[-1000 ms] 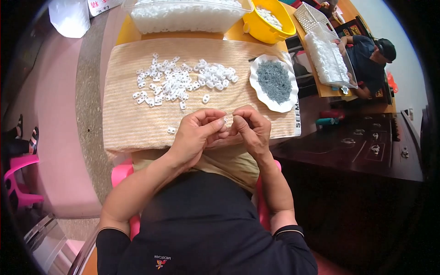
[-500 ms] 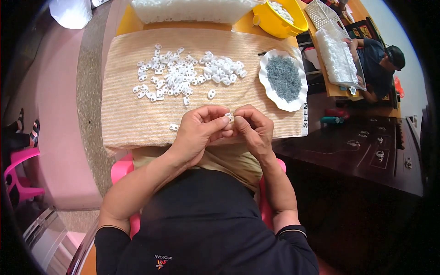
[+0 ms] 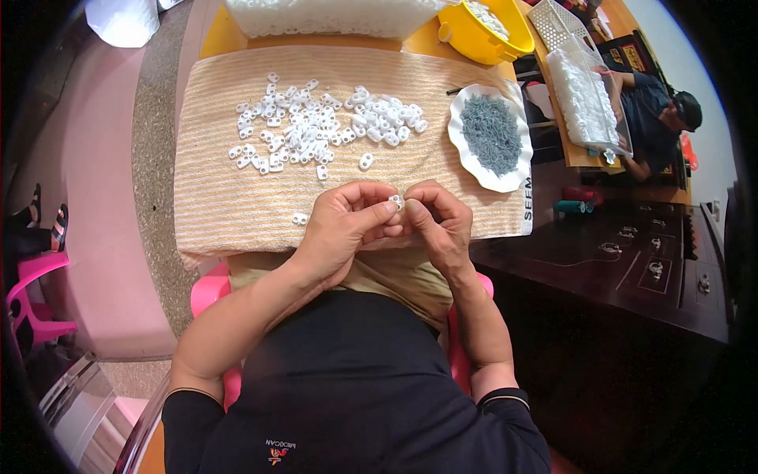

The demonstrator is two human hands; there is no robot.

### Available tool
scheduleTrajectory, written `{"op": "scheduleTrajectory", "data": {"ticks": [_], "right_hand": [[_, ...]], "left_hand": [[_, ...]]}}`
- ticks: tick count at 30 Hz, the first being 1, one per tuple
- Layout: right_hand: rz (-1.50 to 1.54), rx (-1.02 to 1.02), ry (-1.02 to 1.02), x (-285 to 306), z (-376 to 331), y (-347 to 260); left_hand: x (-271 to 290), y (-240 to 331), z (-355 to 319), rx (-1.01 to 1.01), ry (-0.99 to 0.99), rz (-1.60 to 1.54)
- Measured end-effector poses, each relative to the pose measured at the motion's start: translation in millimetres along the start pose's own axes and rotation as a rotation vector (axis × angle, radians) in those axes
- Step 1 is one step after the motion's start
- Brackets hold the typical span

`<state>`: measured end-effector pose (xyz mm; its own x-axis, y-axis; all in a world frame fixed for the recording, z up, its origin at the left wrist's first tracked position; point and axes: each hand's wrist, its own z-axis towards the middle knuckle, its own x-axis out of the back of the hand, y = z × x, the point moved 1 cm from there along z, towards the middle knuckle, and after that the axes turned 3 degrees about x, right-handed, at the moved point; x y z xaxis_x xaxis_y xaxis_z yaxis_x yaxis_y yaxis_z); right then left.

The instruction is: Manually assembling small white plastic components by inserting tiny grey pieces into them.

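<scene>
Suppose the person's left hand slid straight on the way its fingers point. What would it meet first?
Its fingertips point right, at the small white piece pinched between both hands; that piece comes first, with the right hand directly behind it. Depth is hard to judge.

1. Between my hands, the left hand and the right hand pinch a small white clip that looks like hard, smooth plastic.
2. The pile of white pieces has the same slightly glossy plastic look.
3. I see them lying on a beige cloth, woven, ribbed and matt.
4. The white dish with the wavy rim looks like smooth, shiny plastic; the grey bits in it look dull and metallic, too small to be sure.
5. The yellow tub is glossy plastic.
6. The dark cabinet looks like polished wood.
7. The pink chair under me is smooth plastic.
</scene>
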<state>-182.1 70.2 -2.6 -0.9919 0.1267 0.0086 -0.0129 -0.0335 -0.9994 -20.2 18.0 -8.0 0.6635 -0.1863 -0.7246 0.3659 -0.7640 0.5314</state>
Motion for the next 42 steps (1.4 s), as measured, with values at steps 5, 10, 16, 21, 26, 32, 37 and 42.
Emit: {"op": "scheduleTrajectory", "data": {"ticks": [5, 10, 16, 21, 26, 32, 37, 42], "right_hand": [[-0.022, 0.005, -0.021, 1, 0, -1], [-0.015, 0.000, -0.035, 1, 0, -1], [-0.076, -0.031, -0.043, -1, -2, -5], [-0.084, -0.052, -0.051, -4, -2, -7], [-0.107, -0.049, -0.050, -3, -3, -3], [-0.068, -0.116, -0.037, -6, -2, -5], [0.016, -0.143, -0.053, -4, -1, -6], [0.029, -0.130, -0.048, -3, 1, -7]], "left_hand": [[0, 0, 0, -0.006, -0.002, 0.012], [0, 0, -1, -0.014, -0.004, 0.031], [1, -5, -1, -0.026, 0.014, 0.060], [2, -7, -1, -0.043, 0.037, 0.072], [0, -10, -2, -0.084, 0.056, 0.098], [-1, -13, -3, -0.160, 0.079, 0.137], [-1, -12, -1, -0.194, 0.052, 0.211], [-1, -9, 0, -0.178, 0.030, 0.198]]}}
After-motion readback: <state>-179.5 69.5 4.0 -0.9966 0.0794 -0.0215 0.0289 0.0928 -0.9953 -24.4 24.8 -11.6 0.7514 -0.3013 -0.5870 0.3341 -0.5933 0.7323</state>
